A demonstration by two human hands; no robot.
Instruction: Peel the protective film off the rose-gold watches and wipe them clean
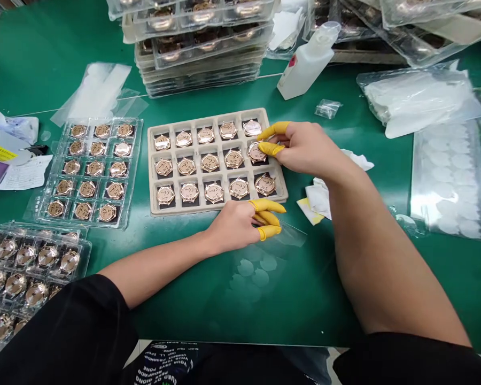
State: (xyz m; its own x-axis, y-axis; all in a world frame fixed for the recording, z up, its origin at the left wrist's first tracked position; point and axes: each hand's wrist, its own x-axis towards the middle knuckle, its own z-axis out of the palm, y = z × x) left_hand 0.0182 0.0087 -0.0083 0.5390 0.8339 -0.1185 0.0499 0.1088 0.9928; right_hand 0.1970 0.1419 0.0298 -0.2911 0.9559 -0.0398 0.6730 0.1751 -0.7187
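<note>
A beige tray holds rows of rose-gold watch cases, backs up, each in its own compartment. My right hand reaches over its right edge, with yellow finger cots on the thumb and index finger. Those two tips come close together at the upper edge of a watch case in the middle row; anything between them is too small to make out. Just below the tray, my left hand rests with its yellow-cotted fingers apart. By its thumb lies a clear film, and round clear stickers are on the green table nearby.
Clear trays of watch cases stand on the left. Stacked trays rise at the back, beside a white bottle. Crumpled white tissue, a sticker sheet and bagged white sheets lie right.
</note>
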